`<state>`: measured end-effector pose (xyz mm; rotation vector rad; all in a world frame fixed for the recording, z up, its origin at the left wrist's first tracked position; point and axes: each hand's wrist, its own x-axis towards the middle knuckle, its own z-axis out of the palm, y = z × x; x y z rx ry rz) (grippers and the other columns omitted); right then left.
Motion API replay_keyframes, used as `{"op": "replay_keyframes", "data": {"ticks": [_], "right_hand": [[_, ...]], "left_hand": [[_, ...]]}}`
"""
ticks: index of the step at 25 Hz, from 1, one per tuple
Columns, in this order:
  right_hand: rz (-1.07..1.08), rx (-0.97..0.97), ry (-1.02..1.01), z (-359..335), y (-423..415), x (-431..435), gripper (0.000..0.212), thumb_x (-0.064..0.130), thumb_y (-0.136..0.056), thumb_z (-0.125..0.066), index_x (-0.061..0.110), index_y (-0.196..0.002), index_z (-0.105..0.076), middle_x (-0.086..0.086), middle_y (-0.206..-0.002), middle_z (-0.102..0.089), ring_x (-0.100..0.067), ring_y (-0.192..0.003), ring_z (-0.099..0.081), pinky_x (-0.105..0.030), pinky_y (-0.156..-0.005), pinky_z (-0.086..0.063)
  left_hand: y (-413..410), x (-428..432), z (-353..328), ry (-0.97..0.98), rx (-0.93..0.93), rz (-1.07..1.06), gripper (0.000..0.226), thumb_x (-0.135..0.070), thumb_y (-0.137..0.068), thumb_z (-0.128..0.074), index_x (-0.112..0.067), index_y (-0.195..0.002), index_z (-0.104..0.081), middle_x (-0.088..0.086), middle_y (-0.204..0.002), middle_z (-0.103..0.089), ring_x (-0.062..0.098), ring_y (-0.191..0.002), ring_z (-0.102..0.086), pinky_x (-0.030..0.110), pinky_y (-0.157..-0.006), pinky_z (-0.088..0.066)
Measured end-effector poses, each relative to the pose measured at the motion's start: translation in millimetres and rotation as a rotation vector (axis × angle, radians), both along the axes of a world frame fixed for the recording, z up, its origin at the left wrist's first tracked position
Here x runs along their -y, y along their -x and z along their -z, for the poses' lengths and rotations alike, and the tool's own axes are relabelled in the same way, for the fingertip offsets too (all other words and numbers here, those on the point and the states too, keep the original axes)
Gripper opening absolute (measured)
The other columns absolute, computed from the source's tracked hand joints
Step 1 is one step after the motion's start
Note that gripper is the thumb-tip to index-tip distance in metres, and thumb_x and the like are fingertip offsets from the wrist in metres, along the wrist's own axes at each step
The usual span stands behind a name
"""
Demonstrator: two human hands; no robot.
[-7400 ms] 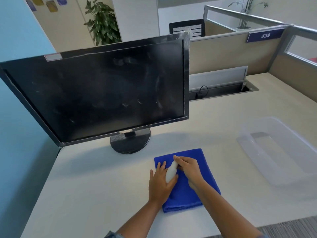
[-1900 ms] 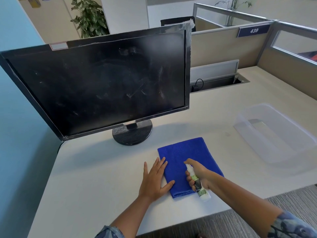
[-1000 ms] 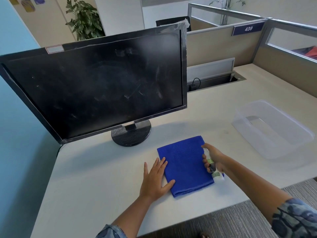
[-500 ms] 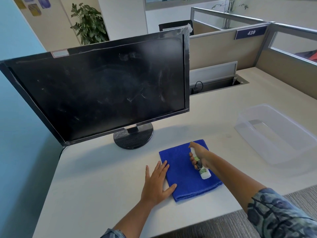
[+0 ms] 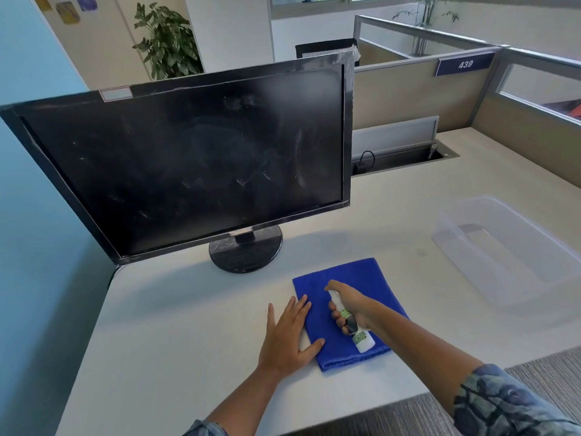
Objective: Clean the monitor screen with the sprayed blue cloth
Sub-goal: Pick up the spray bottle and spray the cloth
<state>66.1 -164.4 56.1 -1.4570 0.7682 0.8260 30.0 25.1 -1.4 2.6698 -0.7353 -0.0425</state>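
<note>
A black monitor [image 5: 188,171] with a smudged, dusty screen stands on a round base at the desk's left. A folded blue cloth [image 5: 361,278] lies flat on the desk in front of the base. My left hand [image 5: 289,335] rests open and flat, fingers spread over the cloth's left edge. My right hand [image 5: 349,306] is above the middle of the cloth, shut on a small white spray bottle [image 5: 358,333] with a green label. The bottle's nozzle end points away from me, over the cloth.
A clear plastic tub [image 5: 503,247] sits on the desk at the right. An open cable tray [image 5: 399,155] with a plug lies behind the monitor's right side. Cubicle partitions [image 5: 440,92] enclose the back and right. A blue wall is at the left.
My right hand has carried the spray bottle from the cloth's right edge to over its middle. The left hand has stayed flat on the cloth's left edge.
</note>
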Motion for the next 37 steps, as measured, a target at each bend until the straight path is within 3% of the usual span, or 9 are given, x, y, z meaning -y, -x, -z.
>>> {"op": "replay_keyframes", "data": {"ticks": [8, 13, 17, 20, 37], "right_hand": [[-0.033, -0.029, -0.034, -3.9, 17.4, -15.8, 0.047, 0.048, -0.085, -0.048, 0.014, -0.053, -0.051, -0.001, -0.048, -0.05, -0.013, -0.036, -0.042, -0.019, -0.046, -0.039], [-0.046, -0.048, -0.041, -0.1, 31.3, -13.7, 0.05, 0.052, -0.085, -0.05, 0.015, -0.052, -0.051, -0.001, -0.049, -0.049, -0.013, -0.038, -0.041, -0.017, -0.043, -0.038], [-0.012, -0.027, -0.015, 3.7, 39.6, -5.0, 0.043, 0.044, -0.084, -0.048, 0.015, -0.053, -0.05, -0.002, -0.049, -0.049, -0.014, -0.037, -0.04, -0.02, -0.044, -0.037], [-0.031, -0.017, -0.004, 3.4, 43.3, 4.3, 0.05, 0.051, -0.084, -0.051, 0.015, -0.049, -0.051, -0.002, -0.049, -0.049, -0.014, -0.038, -0.04, -0.018, -0.043, -0.036], [-0.118, 0.038, 0.247, -2.3, 48.1, 85.2, 0.045, 0.052, -0.081, -0.048, 0.014, -0.056, -0.045, -0.002, -0.048, -0.047, -0.016, -0.037, -0.039, -0.019, -0.046, -0.033]], "left_hand": [[-0.6, -1.1, 0.7, 0.019, 0.001, 0.024, 0.079, -0.066, -0.084, -0.035, -0.023, -0.148, -0.019, -0.014, -0.155, -0.007, 0.007, -0.144, -0.002, 0.039, -0.116, 0.01], [-1.0, -1.6, 1.0, 0.019, -0.004, 0.027, 0.078, -0.065, -0.085, -0.036, -0.023, -0.148, -0.019, -0.015, -0.155, -0.005, 0.007, -0.144, 0.0, 0.039, -0.116, 0.011], [-1.2, -1.3, 0.9, 0.013, -0.004, 0.024, 0.078, -0.067, -0.085, -0.034, -0.024, -0.148, -0.019, -0.014, -0.155, -0.006, 0.007, -0.144, -0.001, 0.04, -0.116, 0.011], [-1.7, -0.8, 1.2, 0.0, 0.0, 0.024, 0.079, -0.069, -0.084, -0.032, -0.023, -0.148, -0.019, -0.011, -0.157, -0.01, 0.009, -0.144, -0.003, 0.042, -0.117, 0.009], [-0.7, -0.2, -0.5, 0.006, -0.017, 0.014, 0.079, -0.07, -0.084, -0.033, -0.025, -0.148, -0.02, -0.015, -0.155, -0.008, 0.007, -0.144, -0.003, 0.042, -0.117, 0.009]]}}
